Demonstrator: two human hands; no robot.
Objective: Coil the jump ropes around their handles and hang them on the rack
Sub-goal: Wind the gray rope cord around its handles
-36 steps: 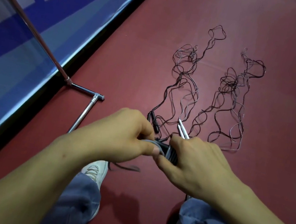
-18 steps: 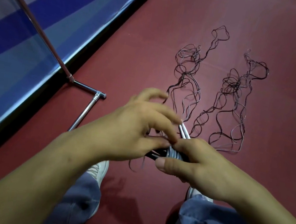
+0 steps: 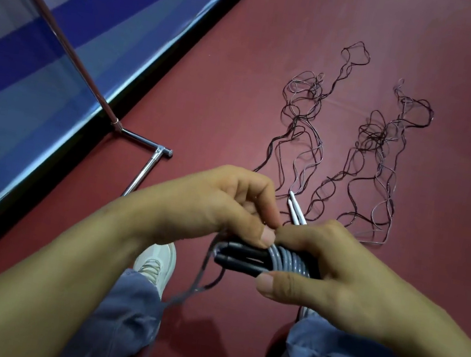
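Two handles (image 3: 242, 259) in right hand (image 3: 350, 282), left hand (image 3: 209, 205) pinching coils (image 3: 289, 261)

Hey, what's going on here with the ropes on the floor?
A person is winding a grey rope around a pair of black handles. The right hand holds the handles and the finished turns. The left hand pinches the rope at the coil, and a loose tail hangs below. Two tangled ropes lie on the red floor beyond, white handles near them. The metal rack stands at left, with no rope on the part in view.
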